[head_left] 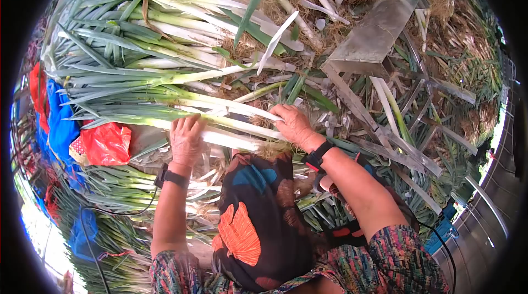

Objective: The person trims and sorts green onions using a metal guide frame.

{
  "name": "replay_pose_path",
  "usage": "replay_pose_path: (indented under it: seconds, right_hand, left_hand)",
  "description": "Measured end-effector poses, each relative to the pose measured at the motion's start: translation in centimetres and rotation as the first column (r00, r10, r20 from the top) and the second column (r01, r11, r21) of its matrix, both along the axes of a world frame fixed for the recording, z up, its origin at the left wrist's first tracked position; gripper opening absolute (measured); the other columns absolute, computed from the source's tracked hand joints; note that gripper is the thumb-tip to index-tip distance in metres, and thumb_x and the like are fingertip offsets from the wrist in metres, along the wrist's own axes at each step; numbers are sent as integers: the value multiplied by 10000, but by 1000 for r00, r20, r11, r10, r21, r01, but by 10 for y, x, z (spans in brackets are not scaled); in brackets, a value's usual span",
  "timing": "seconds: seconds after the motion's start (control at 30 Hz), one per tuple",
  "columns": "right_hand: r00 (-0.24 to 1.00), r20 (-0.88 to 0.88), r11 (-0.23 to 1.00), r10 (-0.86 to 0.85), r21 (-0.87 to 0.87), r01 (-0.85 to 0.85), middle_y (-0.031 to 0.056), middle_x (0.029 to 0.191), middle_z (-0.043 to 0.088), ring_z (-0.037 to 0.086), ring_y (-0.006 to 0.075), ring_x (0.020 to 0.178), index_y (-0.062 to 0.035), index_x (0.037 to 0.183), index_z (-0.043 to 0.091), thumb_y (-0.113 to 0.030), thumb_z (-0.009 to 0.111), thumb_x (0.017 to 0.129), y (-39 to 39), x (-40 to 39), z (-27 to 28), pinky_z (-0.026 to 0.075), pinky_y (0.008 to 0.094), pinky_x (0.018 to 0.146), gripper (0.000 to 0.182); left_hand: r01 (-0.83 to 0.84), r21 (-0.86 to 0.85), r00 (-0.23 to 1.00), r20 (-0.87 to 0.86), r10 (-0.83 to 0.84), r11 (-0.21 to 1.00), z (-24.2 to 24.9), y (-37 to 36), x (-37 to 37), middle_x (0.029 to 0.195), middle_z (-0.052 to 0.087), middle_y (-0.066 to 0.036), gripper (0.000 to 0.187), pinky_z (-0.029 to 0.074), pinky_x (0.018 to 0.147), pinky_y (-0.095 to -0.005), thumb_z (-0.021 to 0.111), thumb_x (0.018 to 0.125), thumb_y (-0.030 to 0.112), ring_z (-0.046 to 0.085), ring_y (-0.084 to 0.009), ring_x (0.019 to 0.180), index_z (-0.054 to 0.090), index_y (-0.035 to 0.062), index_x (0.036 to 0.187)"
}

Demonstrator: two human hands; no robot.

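Note:
Several long green onions lie across in front of me, green leaves to the left and white root ends to the right. My left hand is closed over stalks where green turns to white. Near the root end, my right hand has its fingers closed around the white stem of a green onion. Fine roots hang below it, close to my lap. The fingertips of both hands are partly hidden by the stalks and by the hands themselves.
A large heap of green onions spreads beyond my hands. An overturned metal stool lies at the right among peeled leaves. Red plastic bags and blue plastic sit at the left. More onions lie beside my left forearm.

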State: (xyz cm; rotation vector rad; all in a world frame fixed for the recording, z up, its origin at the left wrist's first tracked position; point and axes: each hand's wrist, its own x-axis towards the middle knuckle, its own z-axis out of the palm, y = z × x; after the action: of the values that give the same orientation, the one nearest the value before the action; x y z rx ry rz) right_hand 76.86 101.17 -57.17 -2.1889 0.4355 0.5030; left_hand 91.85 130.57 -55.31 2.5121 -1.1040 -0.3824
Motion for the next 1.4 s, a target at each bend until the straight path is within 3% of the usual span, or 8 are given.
replay_pose_path:
  seconds: [0.27,0.37,0.43,0.57,0.7,0.93,1.1,1.4]
  right_hand:
    - [937,-23,922,349,-168,-348,72,1017,617,578,326,1028,-194,1176,613,-233,665,804,-31,-3,12,478,457,878,378]
    - [981,-28,958,194,-211,-196,84,1017,627,593,324,997,-167,1190,616,-215,636,840,-44,11,22,491,456,864,354]
    - [997,57,981,54,-189,-42,93,1020,635,600,329,981,-153,1179,615,-191,622,853,-52,27,33,498,458,852,328]
    - [957,264,979,117,-195,-66,100,1041,638,600,340,985,-129,1148,629,-182,595,879,-42,57,40,505,451,862,277]
    - [949,201,969,243,-85,-230,103,1081,636,583,331,1052,-145,1156,636,-203,604,871,-2,61,22,486,434,914,293]
    - [930,57,905,363,-262,-337,72,1044,622,588,300,1034,-193,1152,636,-229,685,799,32,34,-4,477,438,913,359]
    - [956,199,967,214,-184,-178,73,994,633,606,309,992,-192,1108,654,-213,647,799,21,21,-5,500,441,853,310]
    - [930,366,991,-15,-122,64,85,1024,673,635,255,931,-63,1143,639,-97,614,896,-24,19,100,504,359,860,250]
  left_hand:
    - [-135,175,982,155,108,975,-23,-63,72,1479,460,-107,718,386,1014,-421,574,748,-8,505,-312,1233,442,147,1437]
    - [-36,422,999,46,18,906,-48,-63,82,1123,612,-64,414,431,877,-421,619,707,11,552,-291,1057,643,139,1100]
    - [20,334,994,92,-54,942,-52,-47,58,992,581,-48,278,433,823,-429,641,686,19,543,-276,992,643,137,938]
    - [29,338,999,24,-40,941,-26,-10,17,1058,589,-35,341,413,897,-417,625,724,60,530,-260,1080,636,137,1056]
    - [39,215,989,134,-69,976,-28,5,16,1117,600,-30,340,404,905,-420,596,778,112,550,-236,1074,619,138,1117]
    - [256,220,954,99,-283,941,-36,11,29,993,562,-69,234,404,894,-413,610,772,141,558,-256,982,611,115,1005]
    - [272,345,960,-166,-227,898,-15,-11,42,990,563,-124,280,390,929,-428,615,694,105,542,-304,1027,602,76,972]
    - [430,370,890,-328,-317,824,-12,-15,62,995,595,-87,350,410,944,-469,720,774,242,570,-284,1055,600,152,1090]
